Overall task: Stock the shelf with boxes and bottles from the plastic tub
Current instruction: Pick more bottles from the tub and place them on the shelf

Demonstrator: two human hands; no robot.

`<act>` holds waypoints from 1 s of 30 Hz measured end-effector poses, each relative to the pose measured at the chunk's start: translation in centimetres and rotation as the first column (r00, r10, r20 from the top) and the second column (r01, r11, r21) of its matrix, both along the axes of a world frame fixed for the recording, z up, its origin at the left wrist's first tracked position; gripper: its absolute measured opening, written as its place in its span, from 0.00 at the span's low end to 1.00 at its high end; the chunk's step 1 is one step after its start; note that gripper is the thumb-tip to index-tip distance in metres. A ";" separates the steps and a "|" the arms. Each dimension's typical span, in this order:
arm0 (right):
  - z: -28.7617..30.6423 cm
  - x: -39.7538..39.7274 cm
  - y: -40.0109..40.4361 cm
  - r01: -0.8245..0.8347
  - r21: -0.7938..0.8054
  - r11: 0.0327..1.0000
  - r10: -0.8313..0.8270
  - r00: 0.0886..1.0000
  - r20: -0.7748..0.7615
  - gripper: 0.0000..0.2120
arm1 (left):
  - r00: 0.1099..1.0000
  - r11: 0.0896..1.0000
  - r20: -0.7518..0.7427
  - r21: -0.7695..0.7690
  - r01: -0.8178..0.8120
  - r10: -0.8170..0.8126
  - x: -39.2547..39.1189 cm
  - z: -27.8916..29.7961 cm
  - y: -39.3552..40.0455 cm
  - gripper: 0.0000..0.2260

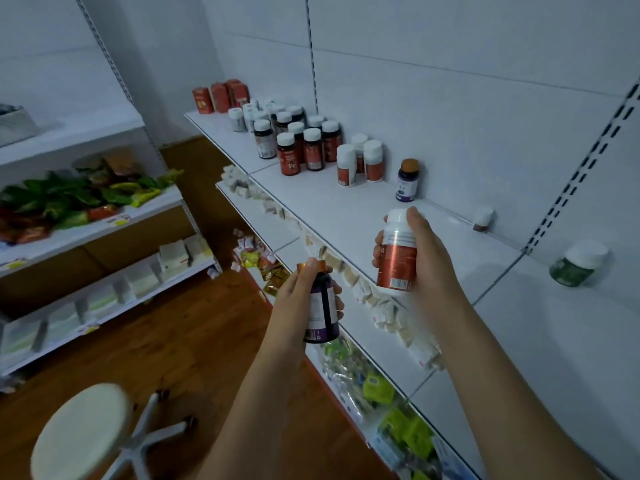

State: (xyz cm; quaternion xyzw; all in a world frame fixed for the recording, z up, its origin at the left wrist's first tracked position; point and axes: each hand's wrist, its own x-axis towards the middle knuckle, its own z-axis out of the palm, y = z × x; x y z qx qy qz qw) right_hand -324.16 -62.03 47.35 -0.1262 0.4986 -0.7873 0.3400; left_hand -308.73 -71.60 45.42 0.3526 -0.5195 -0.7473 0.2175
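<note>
White shelf (pixel 349 216), tiled wall (pixel 450 81), wooden floor (pixel 194 341), round stool (pixel 79 431)

Both forearms are bare and rise from the bottom of the frame toward its centre. The left hand (pixel 304 292) sits lower, just left of centre, curled round a dark bottle (pixel 322 306), with its thumb lying along the near side up to the cap and its fingers (pixel 337 291) wrapped round the far side. The right hand (pixel 420 258) is higher and to the right, gripping a red bottle (pixel 396 261) upright, forefinger up on the white cap, other fingers showing at the bottle's left edge.
</note>
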 end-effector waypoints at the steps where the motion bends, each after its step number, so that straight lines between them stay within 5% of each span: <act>1: -0.2 -0.8 -0.9 0.013 -0.005 1.000 -0.013 1.000 0.009 0.22 | 1.000 1.000 0.001 0.006 -0.002 0.002 -0.8 -0.4 -1.2 0.23; 8: -2.7 -6.1 -5.2 0.182 0.112 0.977 -0.179 0.983 -0.033 0.28 | 0.997 0.996 -0.015 0.050 0.075 -0.074 -8.1 -2.8 -8.7 0.21; 13: -4.9 -9.0 -7.5 0.394 0.196 0.898 -0.377 0.918 -0.122 0.11 | 0.961 0.961 0.002 -0.020 0.277 -0.277 -15.7 -4.2 -13.1 0.09; 16: -6.0 -10.5 -9.0 0.556 0.266 0.788 -0.511 0.831 -0.223 0.06 | 0.905 0.896 0.010 -0.131 0.423 -0.426 -19.7 -4.8 -15.6 0.11; 21: -7.5 -11.6 -10.2 0.785 0.224 0.577 -0.611 0.598 -0.519 0.09 | 0.734 0.637 0.026 -0.476 0.606 -0.679 -25.2 -6.0 -17.9 0.16; 24: -9.5 -10.8 -10.3 0.808 0.247 0.535 -0.589 0.567 -0.576 0.17 | 0.691 0.479 0.059 -0.678 0.557 -0.721 -27.3 -8.1 -18.5 0.20; 28: -11.6 -10.6 -10.0 0.827 0.364 0.428 -0.516 0.554 -0.653 0.24 | 0.767 0.112 0.365 -0.865 0.489 -0.527 -28.8 -11.3 -19.7 0.19; 30: -12.0 -11.0 -10.2 0.825 0.399 0.399 -0.465 0.558 -0.688 0.24 | 0.796 0.040 0.410 -0.879 0.476 -0.445 -29.5 -11.6 -19.6 0.22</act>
